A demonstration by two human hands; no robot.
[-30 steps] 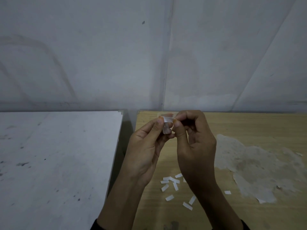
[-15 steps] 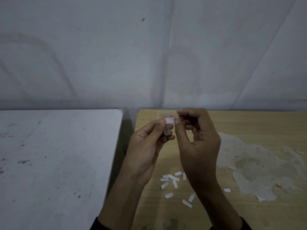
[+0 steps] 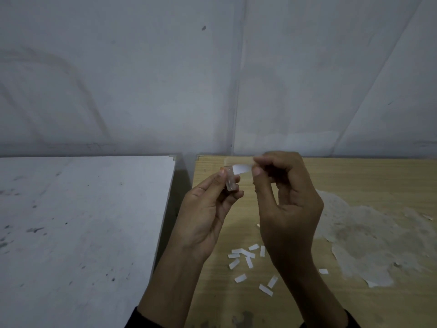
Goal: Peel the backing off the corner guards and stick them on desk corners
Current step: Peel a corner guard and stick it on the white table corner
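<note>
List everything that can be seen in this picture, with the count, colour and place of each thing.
corner guard: one, clear, held up above the wooden desk
backing strip: one, white, partly peeled, running from the guard's top to the right
peeled strips: about a dozen, white, scattered on the wooden desk below the hands
worn patch: one, pale grey, on the wooden desk at the right
white desk: one, white with dark specks, left, a gap apart from the wooden desk
wall: grey, behind both desks
left hand: pinches the corner guard
right hand: pinches the backing strip's free end
sleeves: two, dark, bottom edge
</note>
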